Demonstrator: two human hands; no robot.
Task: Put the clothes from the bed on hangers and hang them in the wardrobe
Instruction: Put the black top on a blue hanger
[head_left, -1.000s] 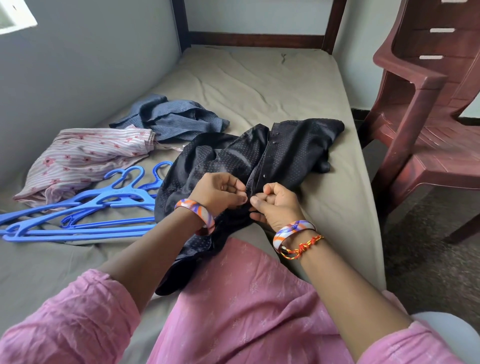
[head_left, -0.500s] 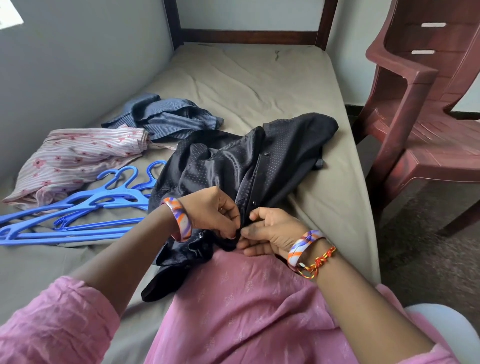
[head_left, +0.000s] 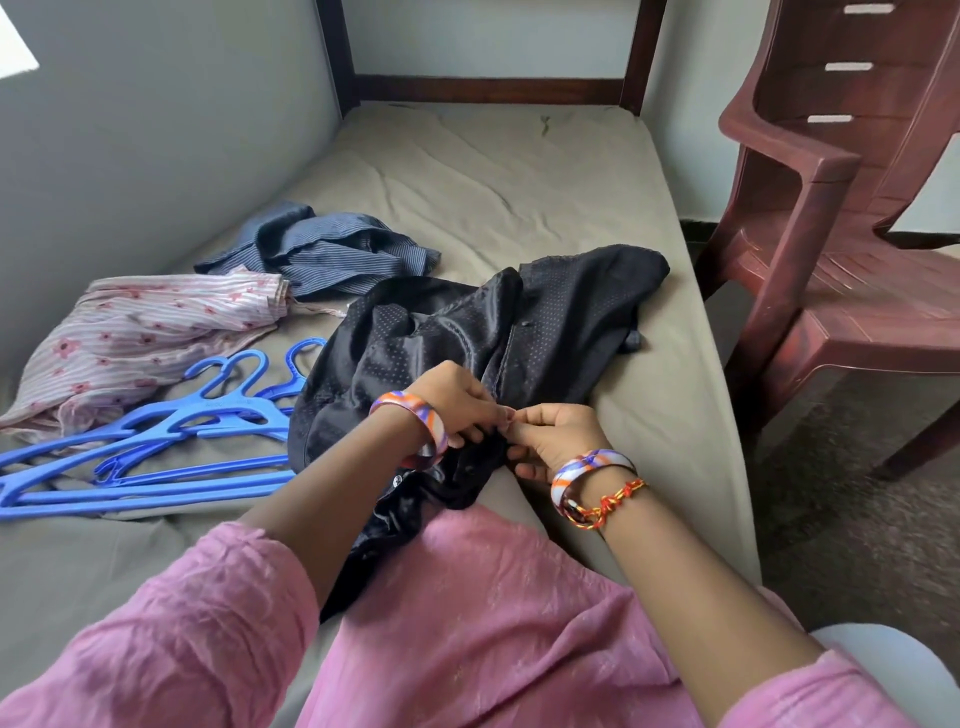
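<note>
Here, left hand and right hand fingers pinch black shirt; no legible writing.

Left grip, right grip fingertip-to-fingertip

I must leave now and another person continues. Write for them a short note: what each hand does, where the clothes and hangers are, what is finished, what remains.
Left hand and right hand: both pinch the front edge of the black shirt, near its buttons.
Black shirt: on the bed, nearest the person.
Blue striped shirt and pink floral garment: lying loose near the wall.
Blue hangers: piled on the bed, left of the black shirt.
Done: nothing on a hanger yet.
Left: hang all three; the wardrobe is out of view.
</note>
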